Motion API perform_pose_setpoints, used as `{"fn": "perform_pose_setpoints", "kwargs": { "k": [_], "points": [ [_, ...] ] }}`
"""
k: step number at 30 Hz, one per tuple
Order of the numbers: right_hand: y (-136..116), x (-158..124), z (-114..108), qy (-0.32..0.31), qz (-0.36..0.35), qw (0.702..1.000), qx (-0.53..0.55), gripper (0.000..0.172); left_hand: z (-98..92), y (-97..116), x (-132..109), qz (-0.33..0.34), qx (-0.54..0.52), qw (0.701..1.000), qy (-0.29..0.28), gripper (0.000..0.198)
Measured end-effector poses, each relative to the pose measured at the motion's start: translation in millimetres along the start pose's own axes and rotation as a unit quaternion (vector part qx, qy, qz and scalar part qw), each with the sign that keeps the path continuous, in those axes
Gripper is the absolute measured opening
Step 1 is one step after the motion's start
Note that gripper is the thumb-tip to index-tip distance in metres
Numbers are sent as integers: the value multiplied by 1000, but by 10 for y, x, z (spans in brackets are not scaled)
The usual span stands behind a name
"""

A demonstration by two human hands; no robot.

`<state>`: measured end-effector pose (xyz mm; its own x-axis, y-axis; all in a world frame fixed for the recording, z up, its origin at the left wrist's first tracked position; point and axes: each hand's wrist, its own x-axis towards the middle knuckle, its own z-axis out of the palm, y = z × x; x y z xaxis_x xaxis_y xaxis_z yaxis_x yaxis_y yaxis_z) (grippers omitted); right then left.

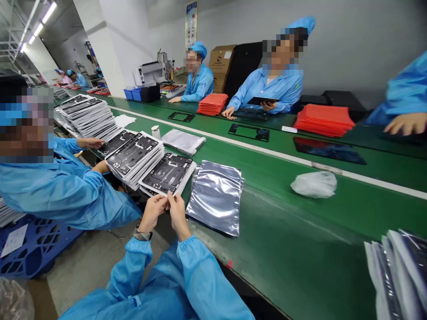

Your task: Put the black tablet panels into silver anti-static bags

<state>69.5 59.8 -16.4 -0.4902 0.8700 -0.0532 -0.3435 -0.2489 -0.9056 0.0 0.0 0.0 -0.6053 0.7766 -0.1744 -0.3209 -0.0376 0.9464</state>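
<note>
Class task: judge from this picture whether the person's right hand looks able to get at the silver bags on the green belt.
Probably yes. The right hand is just beside the silver bags, and nothing appears to stand between them on the green belt, so a short sideways reach looks enough.

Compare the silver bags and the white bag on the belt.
The silver bags lie flat and stacked; the white bag is crumpled. The silver bags shine like metal; the white bag looks milky. The silver bags sit nearer the person's hands than the white bag. Both rest on the green belt.
</note>
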Motion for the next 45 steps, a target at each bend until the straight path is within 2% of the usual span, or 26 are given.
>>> {"fn": "perform_pose_setpoints", "kwargs": {
  "k": [6,9,11,14,17,20,22,25,28,31,33,36,38,40,42,44,45],
  "points": [
    [-230,137,-141,26,-23,999,27,49,-143,78,66,-2,-144,989,-28,48],
    [-395,76,-409,25,-25,999,27,48,-178,149,136,2,-197,980,-35,48],
    [-520,-39,-677,19,-22,999,23,44,-108,138,115,11,-193,981,-37,42],
    [-679,-338,-1121,40,-22,999,21,41,164,34,-54,10,-151,985,-78,35],
    [-761,-781,-1449,159,-77,984,32,44,563,-96,-301,-2,-127,982,-141,36],
    [-798,-1237,-1567,284,-163,945,5,41,968,-210,-507,-18,-118,974,-195,38],
    [-822,-1443,-1591,318,-197,927,-34,35,1204,-291,-607,-33,-114,966,-229,39],
    [-848,-1567,-1715,328,-190,923,-65,28,1485,-418,-744,-61,-119,954,-268,38],
    [-843,-1600,-1970,335,-160,928,-13,39,1680,-541,-897,-96,-123,942,-297,42],
    [-833,-1644,-2200,387,-146,910,39,53,1805,-679,-1069,-123,-105,928,-336,53],
    [-855,-1675,-2286,424,-143,893,49,54,1860,-773,-1165,-132,-89,917,-367,60],
    [-927,-1751,-2356,487,-156,857,64,44,1878,-822,-1190,-129,-48,890,-435,67],
    [-968,-1872,-2433,530,-169,830,51,40,1819,-738,-1073,-97,24,860,-501,64],
    [-986,-2077,-2573,561,-166,811,16,43,1689,-573,-840,-5,143,843,-519,53],
    [-985,-2350,-2762,589,-144,795,-18,47,1502,-393,-540,145,274,851,-423,41],
    [-974,-2637,-2954,598,-123,791,-38,46,1298,-262,-253,246,372,825,-347,44],
    [-964,-2765,-3035,591,-121,796,-44,45,1205,-223,-138,271,406,805,-337,42]
  ]
}}
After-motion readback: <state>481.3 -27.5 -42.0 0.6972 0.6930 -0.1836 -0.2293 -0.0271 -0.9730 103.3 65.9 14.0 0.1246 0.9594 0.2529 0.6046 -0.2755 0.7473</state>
